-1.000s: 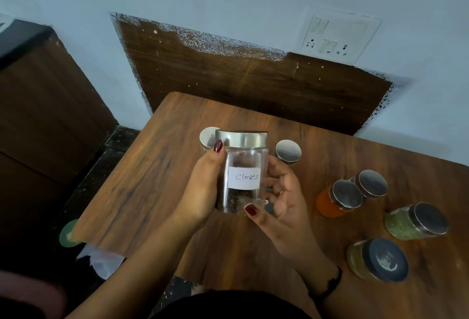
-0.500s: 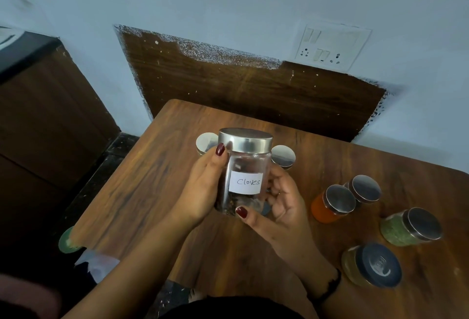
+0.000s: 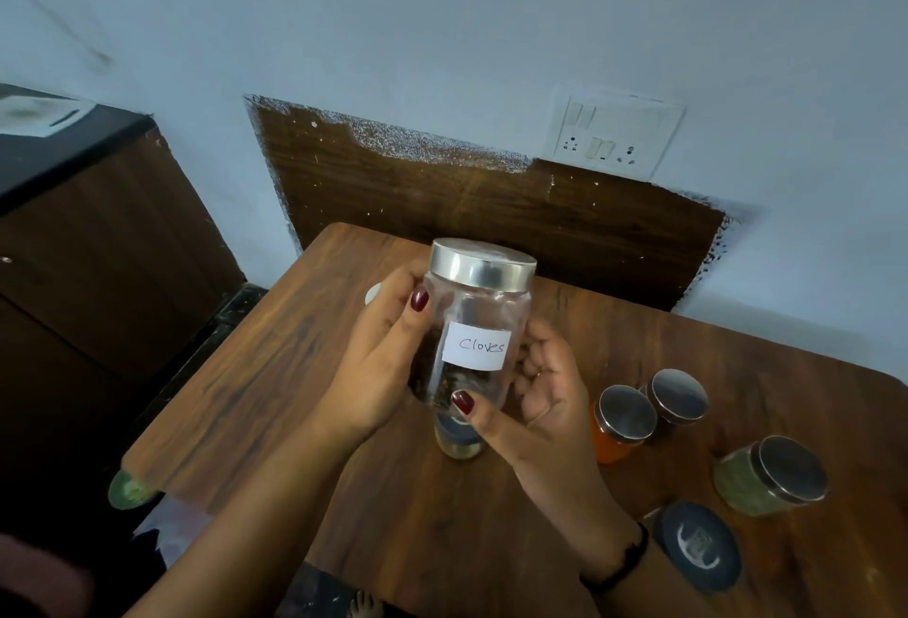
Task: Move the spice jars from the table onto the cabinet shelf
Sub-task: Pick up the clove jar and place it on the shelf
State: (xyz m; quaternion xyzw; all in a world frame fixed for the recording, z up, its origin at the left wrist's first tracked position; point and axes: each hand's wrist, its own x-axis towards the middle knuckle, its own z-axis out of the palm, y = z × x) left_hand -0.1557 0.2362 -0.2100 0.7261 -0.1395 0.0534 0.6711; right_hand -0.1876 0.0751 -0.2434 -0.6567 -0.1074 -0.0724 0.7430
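A clear glass jar (image 3: 479,317) with a silver lid and a white label reading "Cloves" is held upright above the wooden table (image 3: 275,372). My left hand (image 3: 378,362) grips its left side, thumb on the front. My right hand (image 3: 540,396) cups its right side with the thumb pressed near the base. Below the held jar stands another jar (image 3: 459,440), mostly hidden. To the right on the table are an orange-filled jar (image 3: 620,423), a dark jar (image 3: 678,396), a green-filled jar (image 3: 766,477) and a jar with a dark lid (image 3: 697,546).
A dark wooden cabinet (image 3: 88,263) with a black top stands at the left. The wall behind carries a brown panel (image 3: 491,209) and a switch socket plate (image 3: 614,136). A silver lid (image 3: 373,294) peeks out behind my left hand.
Both hands have lifted the cloves jar a little higher and the view has tilted up. The jars on the table have stayed where they were.
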